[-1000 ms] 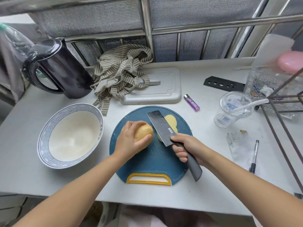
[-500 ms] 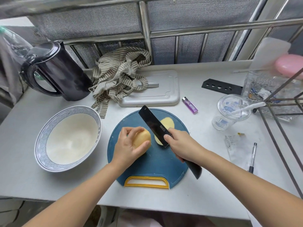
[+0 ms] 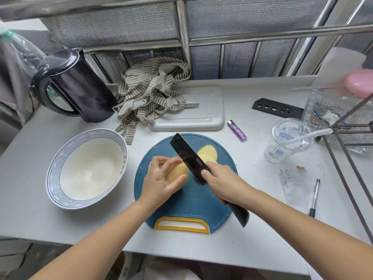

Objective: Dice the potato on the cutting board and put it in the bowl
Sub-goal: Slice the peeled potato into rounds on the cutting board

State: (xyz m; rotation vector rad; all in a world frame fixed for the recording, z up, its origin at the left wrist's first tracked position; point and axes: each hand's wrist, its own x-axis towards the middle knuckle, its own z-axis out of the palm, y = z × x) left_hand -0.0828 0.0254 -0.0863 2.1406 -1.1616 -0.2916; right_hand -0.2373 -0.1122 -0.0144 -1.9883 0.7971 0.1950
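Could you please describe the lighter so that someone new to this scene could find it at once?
Start at the round blue cutting board in the middle of the white counter. Just past its far right rim, beside the grey tray, lies the lighter. It is the only purple thing there, short with a silver cap, unlike the slim pen farther right.

We saw the left forearm (image 3: 109, 231) and the right forearm (image 3: 298, 221) bare all along to the near edge. The left hand (image 3: 159, 179) and the right hand (image 3: 224, 180) were bare too, nails short.
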